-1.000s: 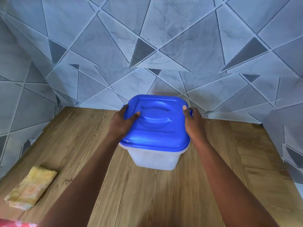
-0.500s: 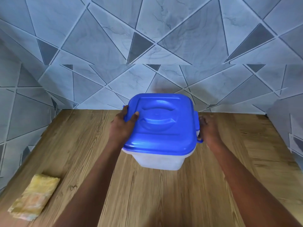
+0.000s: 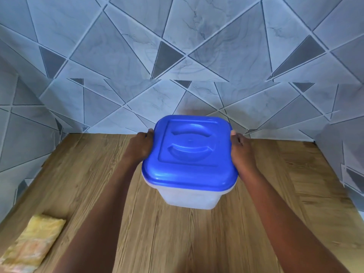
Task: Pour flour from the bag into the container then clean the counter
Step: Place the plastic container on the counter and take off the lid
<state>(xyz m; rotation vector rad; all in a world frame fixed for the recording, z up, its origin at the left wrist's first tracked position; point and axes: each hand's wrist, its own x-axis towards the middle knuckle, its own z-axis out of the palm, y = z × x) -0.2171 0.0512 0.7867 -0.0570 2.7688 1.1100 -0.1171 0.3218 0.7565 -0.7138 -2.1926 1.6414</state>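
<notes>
The container (image 3: pixel 190 196) stood on the wooden surface (image 3: pixel 102 194), a little behind its middle and near the tiled wall (image 3: pixel 177 56). It was a square tub of cloudy, half-clear plastic, and its blue lid (image 3: pixel 189 152) was on it. The left hand (image 3: pixel 140 146) lay against the left side of the container, under the edge of the lid, and the right hand (image 3: pixel 241 148) lay against the right side in the same way. The fingers of both hands went around the far side and were mostly hidden, so only a fingertip showed at each back corner of the lid. It appeared that both hands gripped the tub between them, but how far the fingers were curled could not be told.

The walls of the tub looked thin and a little flexible, and smooth enough to slip. Through the plastic no clear level of flour showed, so it was probably light. A hold on two opposite sides just below the rim, where the plastic is stiffer, seemed the safest. The lid would need lifting at one corner, with the other hand keeping the body down.

A folded yellow cloth (image 3: pixel 31 245) lay at the front left of the surface, well apart from the tub. No flour bag was in view.
</notes>
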